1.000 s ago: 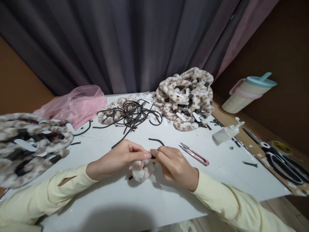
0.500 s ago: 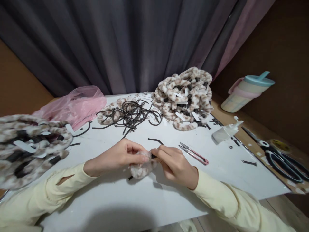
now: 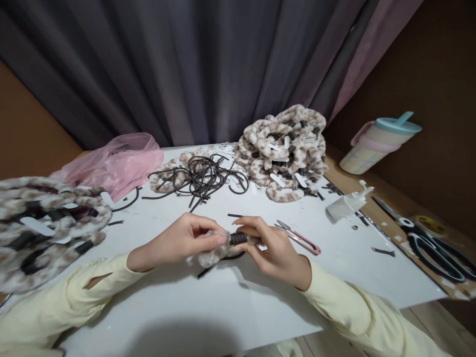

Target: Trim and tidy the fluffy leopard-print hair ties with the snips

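Observation:
Between my hands is a fluffy white-and-brown loop (image 3: 211, 258) with a dark cord (image 3: 238, 239) coiled tightly round it. My left hand (image 3: 193, 240) pinches the furry part just left of the coil. Thumb and fingers of my right hand (image 3: 266, 245) grip the loop around the coil's right end, and the index finger lies over the top of it. A loose dark cord end sticks out below the loop, near the white table top (image 3: 178, 307). Thread snips (image 3: 299, 238) with pink handles lie just right of my right hand.
Furry loops are heaped at the left (image 3: 55, 223) and back right (image 3: 284, 148). Loose dark cords (image 3: 208, 178) and a pink plastic bag (image 3: 122, 158) lie at the back. On the right are a squeeze bottle (image 3: 345, 206), scissors (image 3: 427, 243) and a tumbler (image 3: 379, 146).
My right hand has shifted slightly right and its fingers have opened out, so the coiled dark cord now shows. The furry loop has turned a little in my hands.

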`<state>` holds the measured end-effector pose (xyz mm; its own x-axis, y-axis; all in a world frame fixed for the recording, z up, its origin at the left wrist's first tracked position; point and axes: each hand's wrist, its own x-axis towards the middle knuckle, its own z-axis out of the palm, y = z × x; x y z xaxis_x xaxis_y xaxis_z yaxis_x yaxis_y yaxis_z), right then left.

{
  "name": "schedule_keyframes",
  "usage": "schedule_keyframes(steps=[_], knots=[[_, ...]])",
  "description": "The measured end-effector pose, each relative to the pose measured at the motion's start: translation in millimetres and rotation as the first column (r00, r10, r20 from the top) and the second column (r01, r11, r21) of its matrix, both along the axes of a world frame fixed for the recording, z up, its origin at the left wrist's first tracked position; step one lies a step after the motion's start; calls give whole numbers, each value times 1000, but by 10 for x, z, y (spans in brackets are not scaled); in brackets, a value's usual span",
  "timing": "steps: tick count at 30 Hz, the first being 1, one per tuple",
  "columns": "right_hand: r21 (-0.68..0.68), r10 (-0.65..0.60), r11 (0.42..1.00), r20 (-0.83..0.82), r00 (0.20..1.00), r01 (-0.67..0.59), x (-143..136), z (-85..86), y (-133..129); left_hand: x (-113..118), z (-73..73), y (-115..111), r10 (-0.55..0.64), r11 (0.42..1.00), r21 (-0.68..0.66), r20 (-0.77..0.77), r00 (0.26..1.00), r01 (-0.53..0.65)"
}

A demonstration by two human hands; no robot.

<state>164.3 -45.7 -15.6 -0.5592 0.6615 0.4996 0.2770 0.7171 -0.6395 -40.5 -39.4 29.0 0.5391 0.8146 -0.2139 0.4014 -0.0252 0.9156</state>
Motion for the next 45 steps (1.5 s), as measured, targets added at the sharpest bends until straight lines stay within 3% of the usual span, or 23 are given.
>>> schedule_keyframes(steps=[6,10,17,27,30,33,36,45], knots=[[198,-85,977,24,996,79,-7,-26,15,-12,-55,66,15,992,-128,47,999,-9],[260,-101,962,56,993,83,-5,-44,28,-23,-71,103,27,974,-224,112,993,-1],[242,-63,969,43,997,51,-13,-40,32,-66,-51,144,33,951,-310,128,991,8],[216,-50,975,29,998,43,-24,-48,19,-103,-27,216,-51,961,-266,79,996,70],[194,-34,981,37,999,26,-26,-47,20,-157,7,288,-153,952,-263,34,988,156],[150,-3,989,54,999,-5,-27,-40,21,-214,52,366,-373,880,-303,35,927,365],[122,4,992,55,998,-10,-24,-34,26,-266,87,436,-534,818,-252,0,845,517],[16,-28,1000,68,997,27,-22,2,48,-394,72,570,-525,851,-125,-205,826,510]])
